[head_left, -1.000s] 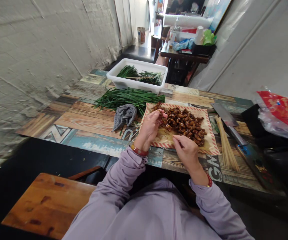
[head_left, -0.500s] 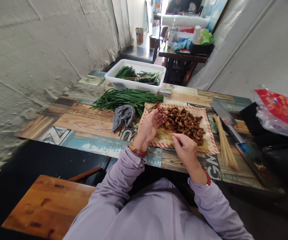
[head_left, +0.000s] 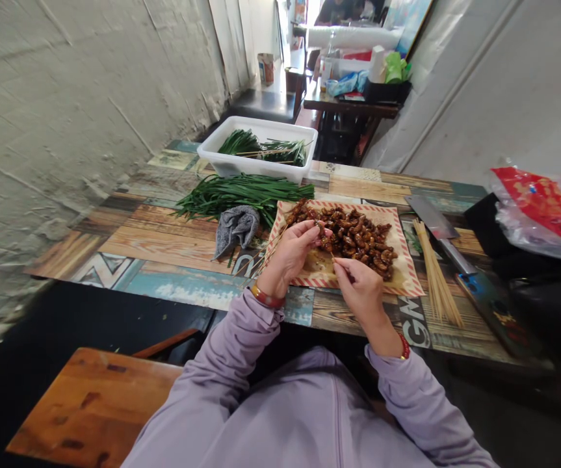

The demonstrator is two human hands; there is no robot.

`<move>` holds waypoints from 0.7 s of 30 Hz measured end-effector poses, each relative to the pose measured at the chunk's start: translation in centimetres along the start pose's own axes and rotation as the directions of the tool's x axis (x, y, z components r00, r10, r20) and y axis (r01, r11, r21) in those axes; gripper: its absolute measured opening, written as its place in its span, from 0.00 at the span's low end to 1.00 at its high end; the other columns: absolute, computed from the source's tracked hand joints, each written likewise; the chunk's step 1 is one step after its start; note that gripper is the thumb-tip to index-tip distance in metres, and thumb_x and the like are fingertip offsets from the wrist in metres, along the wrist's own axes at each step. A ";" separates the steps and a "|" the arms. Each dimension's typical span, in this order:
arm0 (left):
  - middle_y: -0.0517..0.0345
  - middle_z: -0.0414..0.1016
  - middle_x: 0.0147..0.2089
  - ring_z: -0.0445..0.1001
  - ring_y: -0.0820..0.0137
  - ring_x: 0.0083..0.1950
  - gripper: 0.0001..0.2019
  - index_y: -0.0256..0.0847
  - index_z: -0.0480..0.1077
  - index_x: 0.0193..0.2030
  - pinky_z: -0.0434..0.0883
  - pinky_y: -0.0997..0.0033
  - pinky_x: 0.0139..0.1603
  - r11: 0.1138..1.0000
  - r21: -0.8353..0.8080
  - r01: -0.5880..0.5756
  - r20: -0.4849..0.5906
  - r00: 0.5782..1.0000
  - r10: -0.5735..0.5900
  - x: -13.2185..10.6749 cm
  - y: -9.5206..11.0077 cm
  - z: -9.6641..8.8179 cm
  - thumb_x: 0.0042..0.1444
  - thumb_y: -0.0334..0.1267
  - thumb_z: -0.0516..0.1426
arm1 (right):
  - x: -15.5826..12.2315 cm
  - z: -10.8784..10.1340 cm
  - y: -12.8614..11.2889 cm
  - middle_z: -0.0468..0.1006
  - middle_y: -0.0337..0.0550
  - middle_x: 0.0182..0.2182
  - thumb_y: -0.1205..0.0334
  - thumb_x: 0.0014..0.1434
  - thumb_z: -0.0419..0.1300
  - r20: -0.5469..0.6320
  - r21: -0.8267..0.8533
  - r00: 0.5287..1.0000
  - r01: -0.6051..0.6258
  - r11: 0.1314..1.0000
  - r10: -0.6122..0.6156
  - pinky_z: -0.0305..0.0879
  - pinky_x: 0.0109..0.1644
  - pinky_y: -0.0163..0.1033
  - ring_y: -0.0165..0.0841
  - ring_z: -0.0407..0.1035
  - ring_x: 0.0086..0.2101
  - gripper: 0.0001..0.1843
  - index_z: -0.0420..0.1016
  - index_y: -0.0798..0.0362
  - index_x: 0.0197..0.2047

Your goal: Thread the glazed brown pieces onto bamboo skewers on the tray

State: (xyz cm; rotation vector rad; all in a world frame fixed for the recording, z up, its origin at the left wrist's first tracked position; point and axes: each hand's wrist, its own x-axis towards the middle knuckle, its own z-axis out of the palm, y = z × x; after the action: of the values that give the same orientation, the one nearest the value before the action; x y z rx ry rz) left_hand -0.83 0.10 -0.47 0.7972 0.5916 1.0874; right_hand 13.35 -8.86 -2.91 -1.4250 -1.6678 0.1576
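Brown glazed pieces heaped on striped paper, on counter; some pinched in left hand. Gripped in right hand: thin stick, pointing toward left hand. Bundled sticks beside paper.

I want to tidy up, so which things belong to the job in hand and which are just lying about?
Seemingly in the job:
glossy brown pieces, some in the left hand
thin stick in the right hand
striped paper
loose sticks

Seemingly just lying about:
grey cloth
cleaver
plastic bag
green stalks, perhaps
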 end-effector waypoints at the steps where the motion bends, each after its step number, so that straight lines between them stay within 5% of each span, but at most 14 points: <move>1: 0.55 0.77 0.35 0.74 0.74 0.38 0.12 0.36 0.74 0.35 0.65 0.76 0.38 1.000 -0.008 -0.006 -0.006 1.000 0.006 0.0 -0.1 -0.1 0.46 0.39 0.67 | 0.0 0.0 0.0 0.82 0.44 0.36 0.60 0.63 0.54 0.001 -0.007 1.000 0.006 1.000 -0.006 0.73 0.42 0.39 0.34 0.77 0.35 0.11 0.79 0.51 0.39; 21: 0.56 0.77 0.35 0.75 0.75 0.37 0.14 0.34 0.70 0.35 0.66 0.77 0.39 0.998 -0.051 -0.020 -0.072 0.997 0.016 0.3 -0.4 0.0 0.44 0.38 0.68 | -0.2 0.3 0.3 0.82 0.45 0.36 0.62 0.64 0.53 0.011 -0.105 0.998 0.066 0.992 -0.065 0.72 0.43 0.38 0.33 0.76 0.36 0.12 0.78 0.53 0.40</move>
State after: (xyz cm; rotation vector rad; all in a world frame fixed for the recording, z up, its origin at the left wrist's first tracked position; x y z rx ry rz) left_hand -0.51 0.25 -0.79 0.7225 0.6147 1.1473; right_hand 13.36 -8.79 -3.32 -1.4464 -1.7492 0.0390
